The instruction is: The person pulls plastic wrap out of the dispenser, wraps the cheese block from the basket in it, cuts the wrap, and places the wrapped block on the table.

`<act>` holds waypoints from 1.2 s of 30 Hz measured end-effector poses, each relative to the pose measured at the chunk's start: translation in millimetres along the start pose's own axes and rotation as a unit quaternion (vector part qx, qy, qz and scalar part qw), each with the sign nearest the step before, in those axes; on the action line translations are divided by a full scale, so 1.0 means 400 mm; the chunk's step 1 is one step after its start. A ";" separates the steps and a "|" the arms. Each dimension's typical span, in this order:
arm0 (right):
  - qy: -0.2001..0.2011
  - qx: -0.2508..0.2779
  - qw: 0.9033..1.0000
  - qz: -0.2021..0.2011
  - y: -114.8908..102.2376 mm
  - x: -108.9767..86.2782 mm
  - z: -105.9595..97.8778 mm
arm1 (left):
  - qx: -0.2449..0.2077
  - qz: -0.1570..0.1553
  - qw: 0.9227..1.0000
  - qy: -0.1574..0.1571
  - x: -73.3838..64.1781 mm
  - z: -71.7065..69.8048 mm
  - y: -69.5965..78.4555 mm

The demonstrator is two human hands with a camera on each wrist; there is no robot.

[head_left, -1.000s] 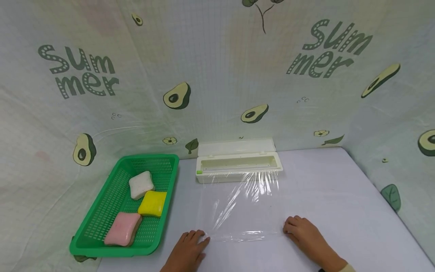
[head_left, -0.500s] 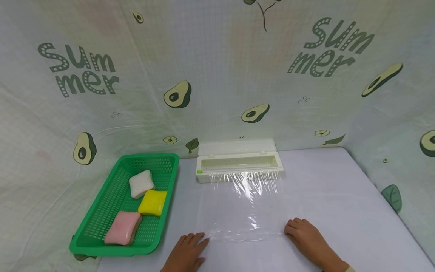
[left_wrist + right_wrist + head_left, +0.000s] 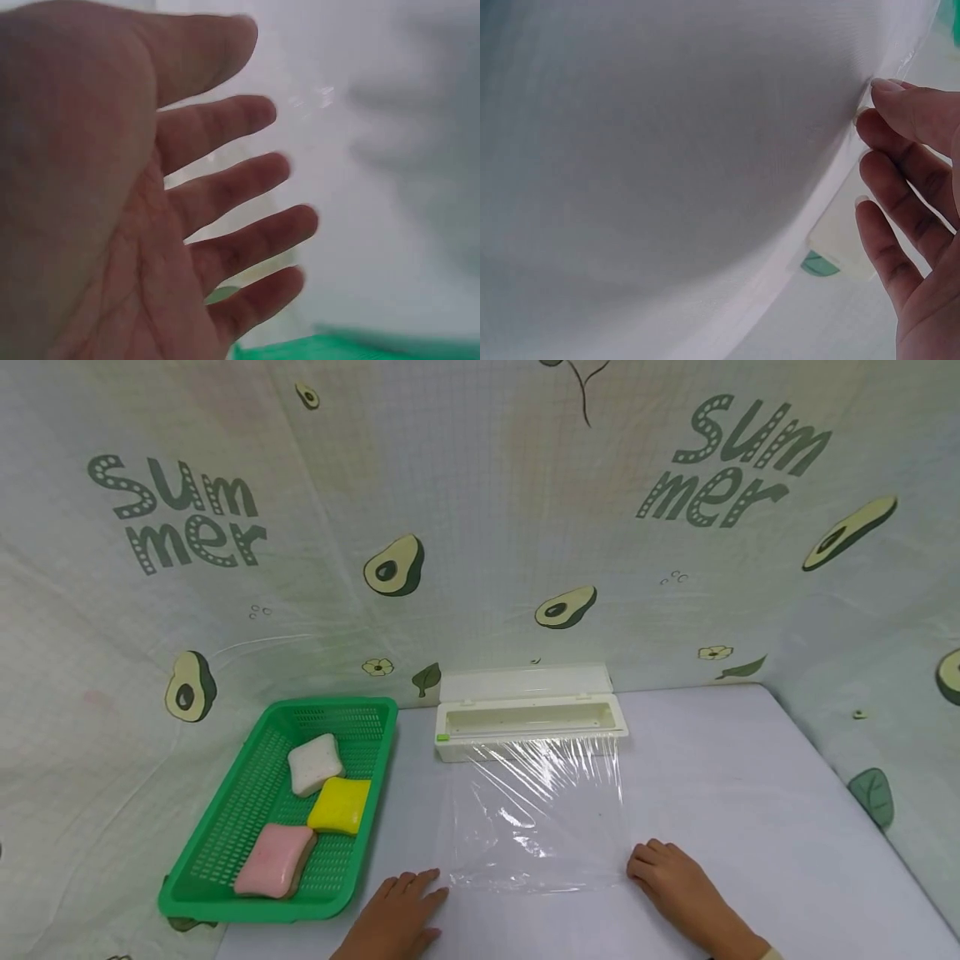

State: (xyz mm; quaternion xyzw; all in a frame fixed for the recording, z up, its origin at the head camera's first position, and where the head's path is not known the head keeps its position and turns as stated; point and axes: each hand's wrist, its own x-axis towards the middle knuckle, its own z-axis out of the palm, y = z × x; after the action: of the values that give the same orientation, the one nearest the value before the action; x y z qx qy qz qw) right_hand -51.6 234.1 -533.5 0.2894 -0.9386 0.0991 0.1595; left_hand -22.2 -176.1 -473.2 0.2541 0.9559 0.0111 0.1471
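Bare, round-tipped fingers; sliver of plain beige sleeve below the right wrist

Clear plastic film, creased, glossy, extending from front of open white box.

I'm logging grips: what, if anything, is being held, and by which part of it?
The right hand appears to pinch the clear film at its near right corner; the left hand holds nothing.

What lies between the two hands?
Head view: the near end of clear plastic film lies between left hand and right hand, running back to the white dispenser.
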 end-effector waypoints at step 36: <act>0.014 0.022 0.999 -0.019 0.009 -0.003 0.006 | 0.034 -0.045 0.995 0.083 0.092 -0.093 -0.450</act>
State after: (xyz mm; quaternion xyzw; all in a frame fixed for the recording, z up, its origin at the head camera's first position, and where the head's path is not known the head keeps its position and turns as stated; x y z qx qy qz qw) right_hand -53.3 236.8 -536.6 0.3091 -0.9282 0.1204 0.1686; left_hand -150.1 -312.8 -465.1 0.2138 0.9751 -0.0066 0.0587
